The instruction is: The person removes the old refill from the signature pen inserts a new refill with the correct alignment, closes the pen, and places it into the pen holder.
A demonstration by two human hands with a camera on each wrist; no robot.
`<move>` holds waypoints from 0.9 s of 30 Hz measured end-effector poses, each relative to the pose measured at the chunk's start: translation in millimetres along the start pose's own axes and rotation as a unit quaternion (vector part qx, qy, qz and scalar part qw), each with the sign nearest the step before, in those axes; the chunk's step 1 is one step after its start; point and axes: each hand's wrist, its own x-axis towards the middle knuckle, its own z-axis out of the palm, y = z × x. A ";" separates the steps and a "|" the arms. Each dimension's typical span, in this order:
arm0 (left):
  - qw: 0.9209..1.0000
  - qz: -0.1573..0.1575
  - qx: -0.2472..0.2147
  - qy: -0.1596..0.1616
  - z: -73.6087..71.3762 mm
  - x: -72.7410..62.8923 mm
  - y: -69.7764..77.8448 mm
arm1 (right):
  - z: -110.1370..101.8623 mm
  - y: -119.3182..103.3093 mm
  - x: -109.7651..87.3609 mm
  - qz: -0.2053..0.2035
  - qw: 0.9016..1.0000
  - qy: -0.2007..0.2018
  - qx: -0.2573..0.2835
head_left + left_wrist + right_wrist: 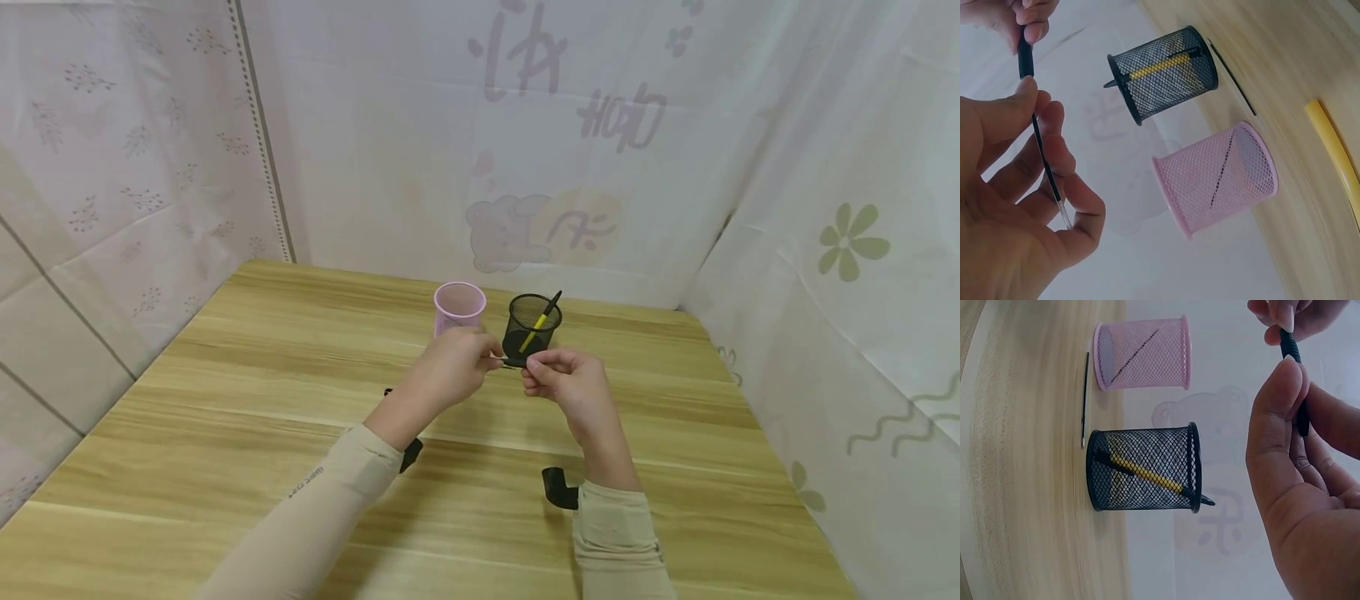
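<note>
My left hand (453,367) pinches a thin black pen refill (1052,177) with a clear tail, which runs down across the curled fingers. In the left wrist view, the refill's upper end meets a short black pen section (1025,59). Thumb and fingers of my right hand (576,390) grip that section, ribbed at one end in the right wrist view. Both hands are held close together in front of two mesh cups. The black cup (1141,439) holds a yellow and black pen (1147,474). Inside the pink cup (1179,169) leans a thin dark stick, seen through the mesh.
Another refill (1232,78) lies on the wooden table (300,350) beside the cups. A yellow pen barrel (1335,147) also lies there, at the right edge of the left wrist view. Printed curtains (390,150) hang behind the table and at both sides.
</note>
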 end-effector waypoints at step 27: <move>0.998 -0.026 -0.060 -0.002 -8.9 -6.9 -7.6 | -3.6 -1.3 -0.7 0.005 1.000 0.019 -0.004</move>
